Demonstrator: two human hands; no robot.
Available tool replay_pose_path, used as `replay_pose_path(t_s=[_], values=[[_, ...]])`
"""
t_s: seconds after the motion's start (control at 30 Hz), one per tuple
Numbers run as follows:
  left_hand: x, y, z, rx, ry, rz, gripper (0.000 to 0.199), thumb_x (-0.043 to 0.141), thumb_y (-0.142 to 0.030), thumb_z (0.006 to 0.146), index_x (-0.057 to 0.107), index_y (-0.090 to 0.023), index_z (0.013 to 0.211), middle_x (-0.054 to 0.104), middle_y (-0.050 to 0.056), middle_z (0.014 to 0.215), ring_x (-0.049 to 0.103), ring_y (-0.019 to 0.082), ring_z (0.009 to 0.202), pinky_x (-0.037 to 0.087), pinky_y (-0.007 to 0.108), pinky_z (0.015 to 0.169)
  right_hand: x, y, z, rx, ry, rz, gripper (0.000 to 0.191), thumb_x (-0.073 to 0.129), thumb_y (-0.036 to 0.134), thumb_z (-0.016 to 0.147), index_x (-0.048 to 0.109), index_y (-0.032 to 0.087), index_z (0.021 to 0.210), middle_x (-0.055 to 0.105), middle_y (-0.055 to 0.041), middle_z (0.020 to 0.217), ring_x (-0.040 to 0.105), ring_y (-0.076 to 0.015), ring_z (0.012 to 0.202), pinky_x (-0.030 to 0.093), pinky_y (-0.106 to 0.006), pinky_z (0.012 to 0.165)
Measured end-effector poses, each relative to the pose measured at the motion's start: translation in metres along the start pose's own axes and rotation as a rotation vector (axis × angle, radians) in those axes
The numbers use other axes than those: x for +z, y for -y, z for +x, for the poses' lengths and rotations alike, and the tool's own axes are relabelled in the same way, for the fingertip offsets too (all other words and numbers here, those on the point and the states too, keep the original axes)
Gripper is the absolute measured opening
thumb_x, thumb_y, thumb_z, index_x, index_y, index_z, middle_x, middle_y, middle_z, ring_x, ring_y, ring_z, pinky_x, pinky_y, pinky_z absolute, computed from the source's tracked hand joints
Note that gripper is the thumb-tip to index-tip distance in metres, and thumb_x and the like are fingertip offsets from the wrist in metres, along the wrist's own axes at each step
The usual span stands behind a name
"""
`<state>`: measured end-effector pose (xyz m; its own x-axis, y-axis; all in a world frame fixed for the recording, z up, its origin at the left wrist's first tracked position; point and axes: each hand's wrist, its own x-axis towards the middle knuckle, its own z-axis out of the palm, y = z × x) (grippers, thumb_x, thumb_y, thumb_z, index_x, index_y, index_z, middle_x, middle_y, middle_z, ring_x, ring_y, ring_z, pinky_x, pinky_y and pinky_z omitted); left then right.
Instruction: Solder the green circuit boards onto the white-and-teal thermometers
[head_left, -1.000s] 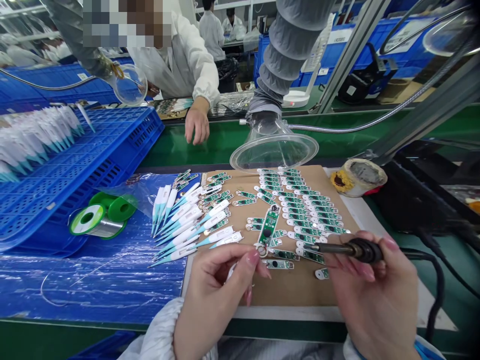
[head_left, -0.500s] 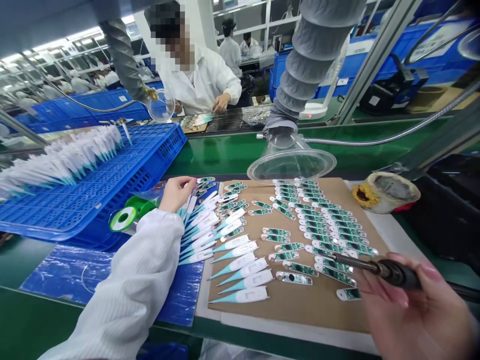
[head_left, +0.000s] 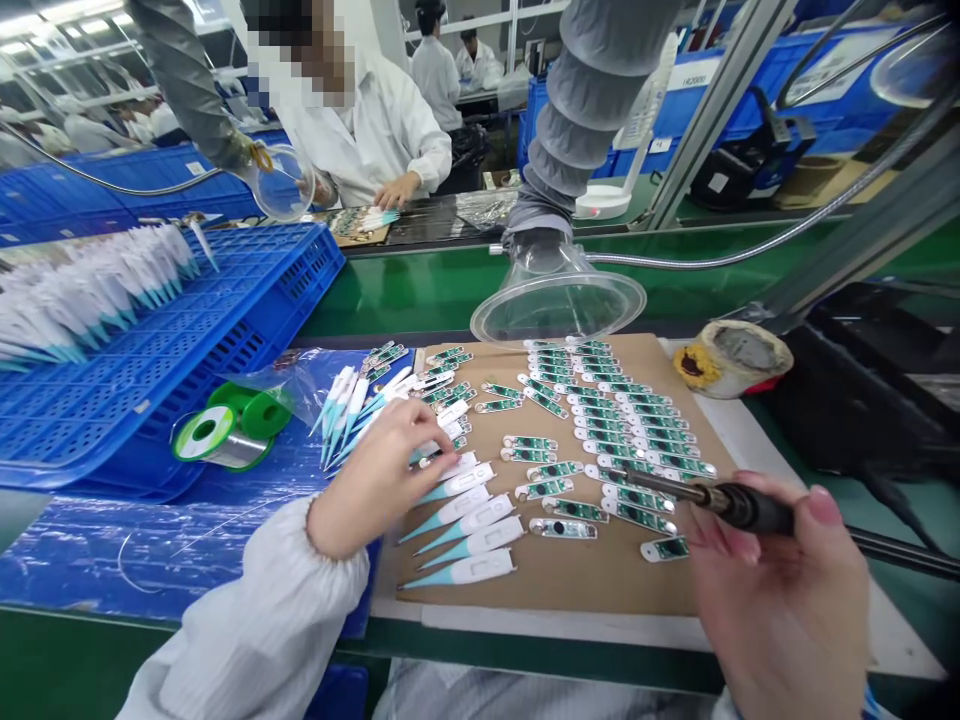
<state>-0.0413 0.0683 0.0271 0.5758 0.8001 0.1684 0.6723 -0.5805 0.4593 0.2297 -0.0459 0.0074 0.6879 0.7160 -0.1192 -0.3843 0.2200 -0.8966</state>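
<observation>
My right hand (head_left: 787,590) grips a soldering iron (head_left: 750,505) by its dark handle, the metal tip pointing left over the rows of green circuit boards (head_left: 600,420). My left hand (head_left: 394,465) is closed in a pinch above the white and teal digital thermometers (head_left: 469,567); whatever its fingertips hold is hidden. Several thermometers lie side by side just below that hand, and more are bunched behind it (head_left: 349,400). Small boards with white ends lie on a brown cardboard sheet (head_left: 570,585), some loose, some in columns.
A blue crate (head_left: 247,300) piled with thermometers stands at the left, beside a green solder spool (head_left: 206,435). A clear extraction hood (head_left: 559,310) hangs over the board's far edge. An iron-stand cup (head_left: 735,355) sits at the right. A co-worker (head_left: 375,120) sits opposite.
My left hand has come nearer and to the right, from the far thermometer bunch to the front ones. My right hand still holds the soldering iron. The whole view has shifted slightly.
</observation>
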Motion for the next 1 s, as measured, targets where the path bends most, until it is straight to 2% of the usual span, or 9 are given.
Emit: replay_pose_path(t_s=[0.13, 0.27, 0.47, 0.6, 0.73, 0.83, 0.93, 1.0], values=[[0.018, -0.016, -0.008, 0.016, 0.036, 0.001, 0.009, 0.067, -0.026, 0.093, 0.071, -0.018, 0.095, 0.06, 0.007, 0.098, 0.057, 0.024, 0.096, 0.048, 0.038, 0.082, -0.003, -0.002, 0.001, -0.063, 0.039, -0.019, 0.033, 0.073, 0.058, 0.079, 0.075, 0.026, 0.082, 0.04, 0.0039, 0.048, 0.04, -0.0123, 0.051, 0.035, -0.028, 0.051], [0.033, -0.027, 0.009, 0.021, 0.034, 0.038, 0.014, 0.063, -0.028, 0.095, 0.07, -0.016, 0.092, 0.06, 0.009, 0.098, 0.055, 0.027, 0.096, 0.046, 0.043, 0.083, 0.001, -0.002, 0.0, -0.102, 0.066, -0.044, 0.037, 0.073, 0.063, 0.079, 0.074, 0.026, 0.086, 0.039, 0.0052, 0.05, 0.04, -0.0115, 0.051, 0.033, -0.027, 0.051], [0.052, -0.032, 0.028, 0.013, 0.04, 0.014, 0.009, 0.066, -0.022, 0.093, 0.065, -0.017, 0.085, 0.062, 0.006, 0.094, 0.058, 0.025, 0.092, 0.048, 0.039, 0.078, 0.001, -0.001, -0.002, -0.189, 0.118, -0.078, 0.037, 0.073, 0.063, 0.08, 0.075, 0.027, 0.09, 0.038, 0.0056, 0.05, 0.039, -0.0116, 0.051, 0.035, -0.027, 0.051], [0.049, -0.029, 0.027, 0.014, 0.045, -0.022, 0.01, 0.064, -0.023, 0.095, 0.066, -0.019, 0.087, 0.063, 0.005, 0.097, 0.058, 0.023, 0.095, 0.049, 0.038, 0.083, -0.002, -0.005, 0.0, -0.215, 0.145, -0.099, 0.033, 0.071, 0.06, 0.084, 0.075, 0.028, 0.094, 0.038, 0.0058, 0.05, 0.039, -0.0116, 0.05, 0.035, -0.027, 0.05], [0.043, -0.027, 0.037, 0.006, 0.049, -0.023, 0.014, 0.06, -0.025, 0.097, 0.068, -0.018, 0.088, 0.063, 0.007, 0.097, 0.057, 0.026, 0.096, 0.047, 0.043, 0.085, -0.001, -0.009, 0.002, -0.203, 0.177, -0.091, 0.033, 0.07, 0.059, 0.085, 0.074, 0.028, 0.097, 0.038, 0.006, 0.052, 0.038, -0.011, 0.051, 0.033, -0.026, 0.05], [0.046, -0.025, 0.05, 0.027, 0.076, -0.055, 0.007, 0.068, -0.022, 0.091, 0.067, -0.018, 0.085, 0.064, 0.008, 0.096, 0.058, 0.028, 0.097, 0.047, 0.045, 0.087, 0.0, -0.01, 0.002, -0.205, 0.179, -0.099, 0.034, 0.07, 0.06, 0.085, 0.074, 0.029, 0.098, 0.037, 0.0065, 0.052, 0.038, -0.0111, 0.051, 0.034, -0.026, 0.051], [0.049, -0.022, 0.058, 0.04, 0.082, -0.147, 0.014, 0.073, -0.018, 0.085, 0.063, -0.018, 0.076, 0.065, 0.005, 0.087, 0.06, 0.026, 0.091, 0.048, 0.042, 0.084, -0.001, -0.007, 0.001, -0.21, 0.145, -0.099, 0.034, 0.07, 0.059, 0.085, 0.074, 0.028, 0.096, 0.037, 0.0063, 0.052, 0.04, -0.0111, 0.051, 0.036, -0.026, 0.052], [0.046, -0.019, 0.058, 0.032, 0.046, -0.235, 0.015, 0.073, -0.019, 0.086, 0.062, -0.019, 0.075, 0.066, 0.003, 0.082, 0.061, 0.024, 0.085, 0.049, 0.041, 0.082, -0.003, -0.004, 0.0, -0.201, 0.117, -0.093, 0.035, 0.072, 0.06, 0.083, 0.074, 0.027, 0.094, 0.038, 0.0061, 0.051, 0.04, -0.0111, 0.051, 0.037, -0.027, 0.052]])
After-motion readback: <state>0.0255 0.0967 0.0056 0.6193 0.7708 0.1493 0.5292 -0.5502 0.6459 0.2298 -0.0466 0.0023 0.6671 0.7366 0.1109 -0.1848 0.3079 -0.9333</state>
